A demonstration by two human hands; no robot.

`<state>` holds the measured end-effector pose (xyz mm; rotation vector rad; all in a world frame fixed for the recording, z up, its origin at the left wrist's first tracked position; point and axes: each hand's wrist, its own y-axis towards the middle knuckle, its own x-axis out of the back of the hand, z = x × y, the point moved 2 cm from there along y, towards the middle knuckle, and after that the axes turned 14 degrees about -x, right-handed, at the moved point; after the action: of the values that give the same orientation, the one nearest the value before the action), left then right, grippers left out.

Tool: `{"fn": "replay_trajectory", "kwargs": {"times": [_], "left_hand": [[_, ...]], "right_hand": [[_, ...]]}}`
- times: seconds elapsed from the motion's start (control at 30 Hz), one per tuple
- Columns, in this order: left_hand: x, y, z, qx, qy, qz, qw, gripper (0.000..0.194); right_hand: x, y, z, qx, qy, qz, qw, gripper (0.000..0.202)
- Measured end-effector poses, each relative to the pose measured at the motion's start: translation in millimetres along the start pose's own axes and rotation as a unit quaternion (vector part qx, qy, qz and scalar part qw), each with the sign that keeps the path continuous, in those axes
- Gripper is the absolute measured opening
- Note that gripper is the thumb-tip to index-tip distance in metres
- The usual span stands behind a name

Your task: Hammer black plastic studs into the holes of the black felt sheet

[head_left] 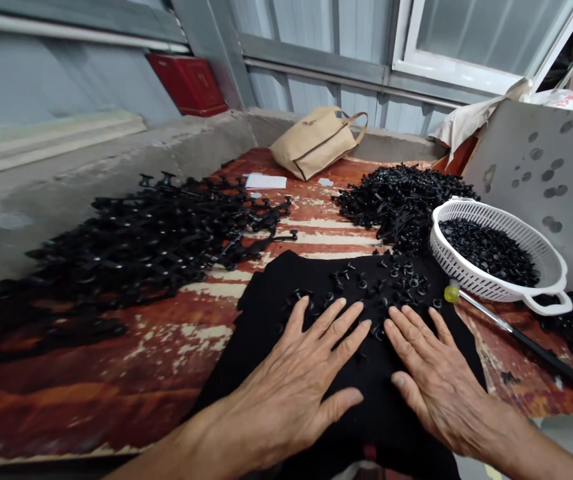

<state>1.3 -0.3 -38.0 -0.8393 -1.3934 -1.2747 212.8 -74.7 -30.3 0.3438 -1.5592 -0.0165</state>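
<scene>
Small black plastic pieces with round heads and stems [400, 270] lie scattered over a black cloth [266, 333] in front of me. My left hand [311, 367] rests flat on the cloth, its fingers outstretched and the tips against the near edge of the scattered pieces. Beside it, my right hand [431, 367] also lies palm down with fingers extended, touching the pieces nearest to it. Neither hand grips anything. Whatever lies beneath the palms is hidden.
A white basket [504, 291] of small black parts stands at right, near a long black-and-silver tool [521, 337] with a yellow end. Heaps of black parts sit left [151, 240] and back right [401, 200]. A tan bag [311, 143] lies at the back.
</scene>
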Motion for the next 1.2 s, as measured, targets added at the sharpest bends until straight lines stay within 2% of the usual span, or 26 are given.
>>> {"fn": "replay_trajectory", "kwargs": {"times": [0.13, 0.27, 0.37, 0.47, 0.53, 0.7, 0.87, 0.93, 1.07, 1.2], "left_hand": [[-2.8, -16, -6, -0.009, 0.015, -0.02, 1.0, 0.063], [0.6, -25, -7, 0.006, 0.013, -0.047, 0.999, 0.056], [8.6, -30, -6, 0.041, -0.005, -0.103, 0.994, 0.049], [14.4, -34, -5, 0.078, -0.03, -0.168, 0.982, 0.034], [15.3, -37, -4, 0.103, -0.044, -0.189, 0.976, 0.026], [19.5, -44, -3, 0.153, -0.049, -0.187, 0.969, 0.022], [26.5, -43, -3, 0.148, -0.029, -0.185, 0.971, 0.022], [23.4, -40, -5, 0.132, -0.006, -0.185, 0.974, 0.021], [11.3, -34, -12, 0.053, 0.061, -0.164, 0.983, 0.026], [8.4, -37, -17, 0.015, 0.057, -0.14, 0.988, 0.023]], "right_hand": [[5, -8, -6, -0.003, -0.001, -0.038, 0.999, 0.049], [10, -3, -13, -0.019, 0.075, -0.083, 0.994, 0.036], [12, 6, -14, -0.034, 0.122, -0.085, 0.988, 0.034], [13, 20, -9, -0.031, 0.129, -0.079, 0.988, 0.034], [14, 30, -4, -0.021, 0.125, -0.069, 0.99, 0.033], [14, 47, -3, -0.004, 0.092, -0.032, 0.995, 0.027], [3, 48, -12, -0.025, 0.101, -0.037, 0.994, 0.019], [-1, 49, -12, -0.035, 0.107, -0.044, 0.993, 0.017], [-1, 50, -12, -0.059, 0.086, -0.056, 0.993, 0.015], [6, 47, -13, -0.073, 0.053, -0.079, 0.993, 0.02]]}}
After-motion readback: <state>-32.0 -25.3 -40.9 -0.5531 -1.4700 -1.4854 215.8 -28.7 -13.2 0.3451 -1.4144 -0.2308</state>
